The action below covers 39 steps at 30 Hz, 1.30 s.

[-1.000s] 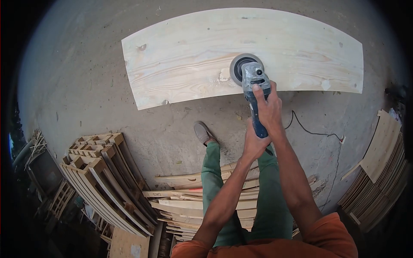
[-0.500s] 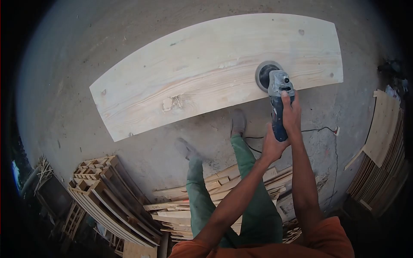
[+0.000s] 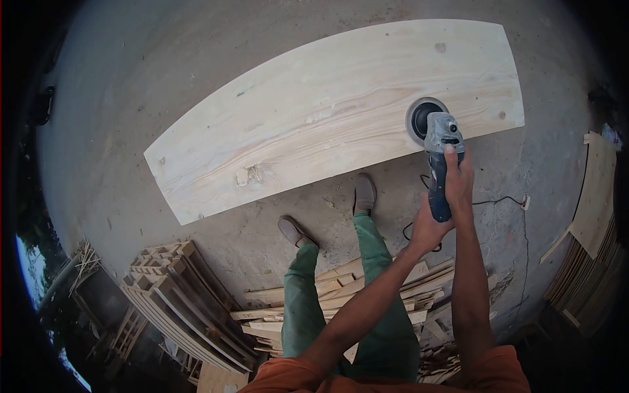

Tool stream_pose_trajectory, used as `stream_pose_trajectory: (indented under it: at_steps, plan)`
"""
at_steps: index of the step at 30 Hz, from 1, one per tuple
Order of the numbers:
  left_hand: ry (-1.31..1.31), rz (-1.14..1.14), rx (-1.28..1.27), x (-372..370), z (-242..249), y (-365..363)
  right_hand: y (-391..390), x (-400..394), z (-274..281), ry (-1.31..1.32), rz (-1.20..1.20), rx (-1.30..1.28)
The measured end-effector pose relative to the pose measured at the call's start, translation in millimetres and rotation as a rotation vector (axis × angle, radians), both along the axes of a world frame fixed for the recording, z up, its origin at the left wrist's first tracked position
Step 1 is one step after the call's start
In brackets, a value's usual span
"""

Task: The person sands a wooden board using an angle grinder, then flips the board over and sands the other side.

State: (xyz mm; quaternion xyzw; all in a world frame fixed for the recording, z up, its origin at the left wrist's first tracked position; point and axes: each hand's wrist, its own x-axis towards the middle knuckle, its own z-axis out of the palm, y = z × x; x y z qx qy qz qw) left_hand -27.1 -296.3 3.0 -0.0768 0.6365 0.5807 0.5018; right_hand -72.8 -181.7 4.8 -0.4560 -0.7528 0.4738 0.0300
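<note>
A long pale wooden board (image 3: pixel 341 72) with one curved edge spans the view ahead of my feet. It shows knots and a rough chipped patch (image 3: pixel 247 175) left of its middle. An angle grinder (image 3: pixel 440 187), blue with a dusty grey head, rests its round sanding disc (image 3: pixel 419 121) on the board's right part, close to the near edge. My right hand (image 3: pixel 460 177) wraps the grinder's body just behind the head, thumb on top. At the rear end of the handle, my left hand (image 3: pixel 432 226) is closed around it.
A black cable (image 3: pixel 491 200) runs from the grinder to a connector (image 3: pixel 525 202) on the concrete floor. Wood offcuts (image 3: pixel 334 291) lie around my legs. Stacked curved timbers (image 3: pixel 177 295) stand at left, stacked boards (image 3: pixel 593 216) at right. My shoes (image 3: pixel 298 230) are near the board.
The grinder and both hands have moved a little right along the board. My left foot, blurred before, now stands sharp on the floor. The view has shifted slightly.
</note>
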Motion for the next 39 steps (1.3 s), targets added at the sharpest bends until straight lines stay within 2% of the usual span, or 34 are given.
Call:
stream_pose_trajectory:
  at_steps: [3,5,7,14,17,21,25,30,33,34,36,38,39]
  plan:
    - [-0.018,0.108,-0.006,-16.4,-3.3,-44.3,-50.9,-31.1,1.5,0.002,0.088,-0.021]
    - [0.068,0.202,-0.007,-35.7,-4.2,-79.7,-91.8,-61.8,4.8,0.011,0.163,-0.038]
    - [0.065,0.25,-0.025,-61.0,2.5,-121.6,-135.9,-90.7,10.4,-0.003,0.222,-0.1]
    - [0.07,0.47,0.062,-123.9,-4.9,-272.3,-301.3,-167.7,4.9,-0.056,0.402,-0.076]
    - [0.067,0.488,-0.002,-150.5,-4.9,-342.5,-374.6,-202.0,7.4,-0.044,0.446,-0.145]
    - [0.04,0.54,-0.014,-191.0,-4.6,-428.5,-465.6,-245.2,3.9,-0.042,0.513,-0.056]
    - [0.089,0.606,-0.039,-226.0,-5.2,-499.0,-540.1,-285.9,4.5,-0.074,0.568,-0.088]
    - [0.097,0.649,-0.037,-251.2,-9.8,-535.7,-579.9,-313.1,4.6,-0.075,0.605,-0.024]
    - [0.125,0.59,-0.042,-259.5,-4.8,-540.1,-579.7,-318.6,11.8,-0.084,0.552,-0.06]
    - [0.064,0.579,-0.022,-259.9,-0.5,-541.3,-579.6,-318.1,14.1,-0.108,0.522,-0.084]
    - [0.006,0.567,0.0,-256.9,2.5,-540.3,-583.6,-316.1,8.1,-0.097,0.565,-0.059]
    - [0.008,0.725,-0.019,-243.5,0.2,-535.9,-594.0,-310.6,10.6,-0.089,0.718,-0.068]
    - [0.013,0.732,-0.02,-242.3,-3.2,-533.1,-598.1,-309.6,12.2,-0.091,0.76,-0.077]
